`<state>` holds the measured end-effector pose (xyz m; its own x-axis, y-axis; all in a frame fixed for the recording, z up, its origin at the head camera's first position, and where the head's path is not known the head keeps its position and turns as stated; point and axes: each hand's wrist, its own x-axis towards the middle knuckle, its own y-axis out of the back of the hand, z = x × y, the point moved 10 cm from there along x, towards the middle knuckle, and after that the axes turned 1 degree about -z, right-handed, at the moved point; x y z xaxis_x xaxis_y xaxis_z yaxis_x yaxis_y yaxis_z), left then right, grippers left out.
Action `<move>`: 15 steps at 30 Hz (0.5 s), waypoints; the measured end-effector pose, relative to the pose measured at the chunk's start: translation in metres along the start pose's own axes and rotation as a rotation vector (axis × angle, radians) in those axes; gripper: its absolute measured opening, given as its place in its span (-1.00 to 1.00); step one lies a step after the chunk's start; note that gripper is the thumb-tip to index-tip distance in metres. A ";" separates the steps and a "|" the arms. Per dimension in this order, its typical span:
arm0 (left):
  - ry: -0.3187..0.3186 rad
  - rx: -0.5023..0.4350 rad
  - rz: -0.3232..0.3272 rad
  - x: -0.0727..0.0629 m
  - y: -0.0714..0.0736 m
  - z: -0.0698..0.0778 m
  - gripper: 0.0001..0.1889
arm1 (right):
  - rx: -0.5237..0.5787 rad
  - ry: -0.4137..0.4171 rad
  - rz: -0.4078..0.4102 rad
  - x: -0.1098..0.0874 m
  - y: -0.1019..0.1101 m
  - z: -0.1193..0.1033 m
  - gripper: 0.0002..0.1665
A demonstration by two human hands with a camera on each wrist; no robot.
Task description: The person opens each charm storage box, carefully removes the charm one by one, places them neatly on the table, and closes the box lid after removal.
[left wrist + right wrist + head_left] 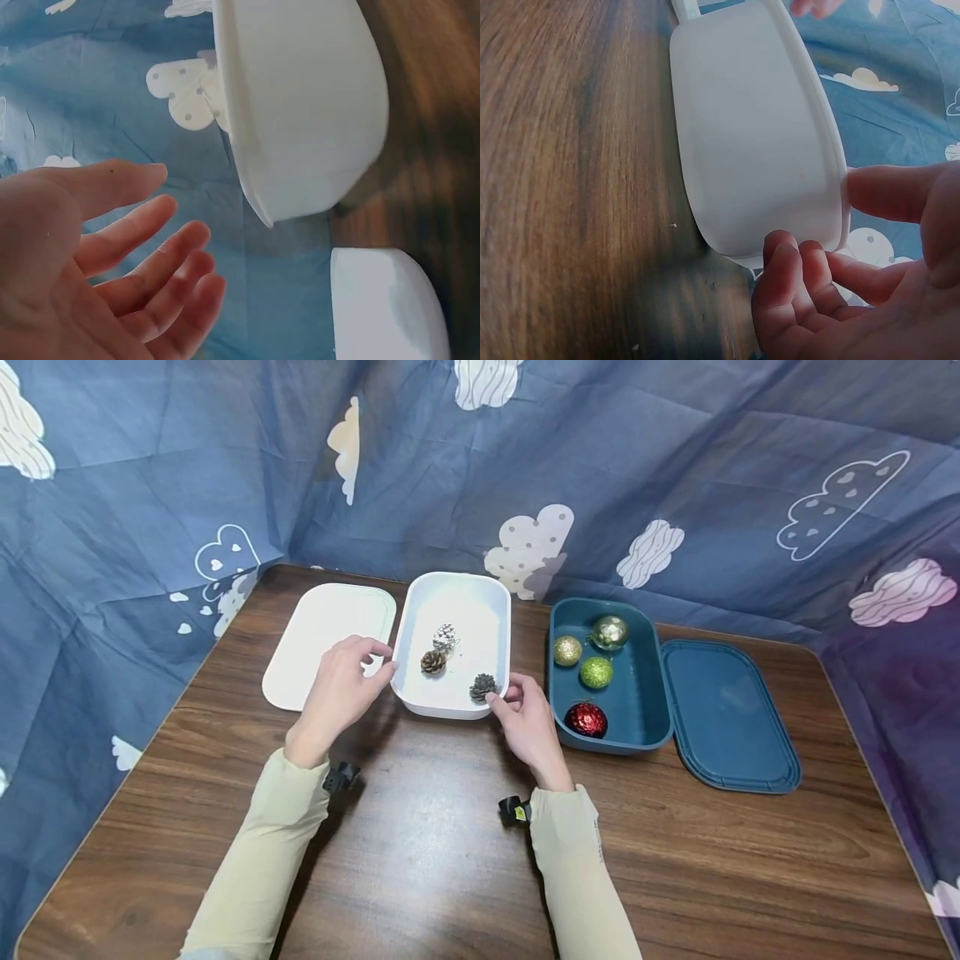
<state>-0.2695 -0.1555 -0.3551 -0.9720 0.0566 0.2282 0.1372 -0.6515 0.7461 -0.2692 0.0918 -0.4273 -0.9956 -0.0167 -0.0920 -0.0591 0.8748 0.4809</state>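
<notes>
A white plastic box stands on the table with three pine cones inside: a brown pine cone, a white-frosted pine cone and a dark pine cone in the near right corner. My right hand grips that corner, thumb at the rim and fingers curled against the outer wall, which the right wrist view shows closely. At the box's left side hovers my left hand, its fingers loosely bent and holding nothing. In the left wrist view a gap separates these fingers from the box wall.
Left of the box lies a white lid, partly behind my left hand. On the right, a blue box holds several shiny baubles, including a red bauble. A blue lid lies beside it. Patterned cloth hangs behind the table.
</notes>
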 end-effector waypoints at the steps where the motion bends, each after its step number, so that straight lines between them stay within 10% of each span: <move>1: -0.007 -0.001 -0.013 0.002 -0.002 0.003 -0.74 | -0.001 0.001 0.001 0.000 0.000 0.000 -0.40; 15: -0.023 0.173 -0.245 0.029 -0.061 0.024 -0.58 | -0.006 -0.009 -0.003 0.000 0.000 0.000 -0.40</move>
<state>-0.3010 -0.0962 -0.3788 -0.9759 0.2145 0.0405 -0.0687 -0.4779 0.8757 -0.2695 0.0922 -0.4271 -0.9948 -0.0147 -0.1010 -0.0622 0.8717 0.4860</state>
